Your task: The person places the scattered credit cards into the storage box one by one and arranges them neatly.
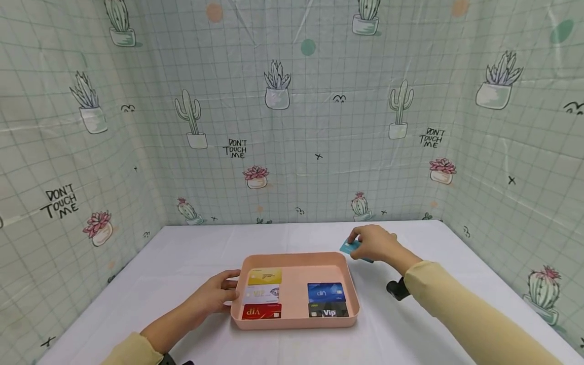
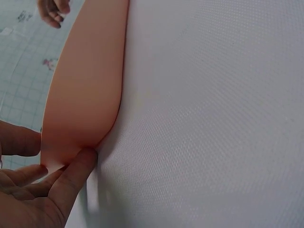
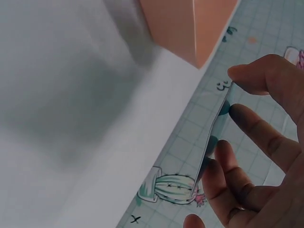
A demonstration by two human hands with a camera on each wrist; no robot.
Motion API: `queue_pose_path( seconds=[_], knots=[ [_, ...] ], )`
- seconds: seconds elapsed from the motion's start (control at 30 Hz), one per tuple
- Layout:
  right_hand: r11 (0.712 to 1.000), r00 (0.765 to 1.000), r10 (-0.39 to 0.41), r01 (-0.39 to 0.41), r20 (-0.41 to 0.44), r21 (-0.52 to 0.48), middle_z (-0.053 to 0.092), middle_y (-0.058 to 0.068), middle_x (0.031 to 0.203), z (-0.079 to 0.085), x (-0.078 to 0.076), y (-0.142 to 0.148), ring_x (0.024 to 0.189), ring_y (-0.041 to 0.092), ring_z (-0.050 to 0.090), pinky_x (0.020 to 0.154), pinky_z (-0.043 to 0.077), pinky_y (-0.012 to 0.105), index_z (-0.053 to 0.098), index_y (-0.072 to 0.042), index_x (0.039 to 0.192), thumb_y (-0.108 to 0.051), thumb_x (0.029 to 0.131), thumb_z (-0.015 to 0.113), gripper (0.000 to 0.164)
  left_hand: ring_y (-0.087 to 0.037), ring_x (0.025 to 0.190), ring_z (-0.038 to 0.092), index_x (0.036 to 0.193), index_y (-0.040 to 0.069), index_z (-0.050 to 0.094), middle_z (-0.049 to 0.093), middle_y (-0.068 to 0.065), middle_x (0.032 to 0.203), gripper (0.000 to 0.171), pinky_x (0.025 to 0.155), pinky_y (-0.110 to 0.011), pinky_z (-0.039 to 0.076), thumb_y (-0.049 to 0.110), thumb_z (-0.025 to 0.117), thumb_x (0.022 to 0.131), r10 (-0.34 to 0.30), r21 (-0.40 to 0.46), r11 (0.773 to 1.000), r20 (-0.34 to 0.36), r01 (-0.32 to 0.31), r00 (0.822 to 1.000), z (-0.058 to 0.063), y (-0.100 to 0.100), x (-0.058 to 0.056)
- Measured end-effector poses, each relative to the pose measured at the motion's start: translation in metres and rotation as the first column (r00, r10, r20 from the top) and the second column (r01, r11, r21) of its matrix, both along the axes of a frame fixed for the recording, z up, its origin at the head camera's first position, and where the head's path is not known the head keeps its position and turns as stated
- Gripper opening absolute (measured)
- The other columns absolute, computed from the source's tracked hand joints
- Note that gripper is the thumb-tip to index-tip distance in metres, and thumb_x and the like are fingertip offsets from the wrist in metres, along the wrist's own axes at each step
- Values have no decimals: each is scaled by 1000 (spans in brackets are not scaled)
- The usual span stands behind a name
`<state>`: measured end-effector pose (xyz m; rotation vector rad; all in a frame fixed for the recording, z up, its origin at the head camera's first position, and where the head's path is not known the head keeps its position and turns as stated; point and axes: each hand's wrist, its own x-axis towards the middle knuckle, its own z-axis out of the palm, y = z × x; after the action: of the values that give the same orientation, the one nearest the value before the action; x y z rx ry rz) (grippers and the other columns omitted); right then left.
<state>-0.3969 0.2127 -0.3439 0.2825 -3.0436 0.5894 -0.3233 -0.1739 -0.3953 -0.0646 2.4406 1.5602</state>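
A pink tray point(image 1: 296, 323) sits on the white table. Its left side has a column of yellow card point(image 1: 265, 276), white card point(image 1: 262, 293) and red card point(image 1: 261, 311). On the right side of the tray are a blue card point(image 1: 326, 292) and a dark card point(image 1: 328, 309). My left hand point(image 1: 214, 294) touches the tray's outer left wall, its fingertips against the pink side in the left wrist view. Beyond the tray's back right corner, my right hand point(image 1: 375, 242) pinches a teal card point(image 1: 348, 247) by its edges, above the table.
The white tabletop point(image 1: 201, 243) reaches back to a gridded cloth backdrop point(image 1: 296, 132) printed with cacti. More of that cloth hangs along both sides. A black wrist strap piece point(image 1: 398, 289) shows by the right sleeve.
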Motion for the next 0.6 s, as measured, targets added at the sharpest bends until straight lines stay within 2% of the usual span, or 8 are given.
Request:
queue_pose_path(
  seconds=[0.3,0.6],
  knots=[
    [996,996,93,-93,18,4,74,12,112,-1,2,-22,95,25,65,87,42,64,77,-18,103,-21,75,86,30,-41,124,60,153,-2,40,53,-31,144,62,92,-53,60,-3,62,95,8,3,1000,-1,-8,1000,0,0,1],
    [980,980,192,-194,52,34,74,9,114,-5,2,-36,102,25,66,87,43,61,77,-22,102,-20,75,86,28,-40,123,61,154,-1,40,54,-29,144,62,93,-54,59,-1,61,96,4,9,1000,-5,-4,1000,-1,-2,0]
  ],
)
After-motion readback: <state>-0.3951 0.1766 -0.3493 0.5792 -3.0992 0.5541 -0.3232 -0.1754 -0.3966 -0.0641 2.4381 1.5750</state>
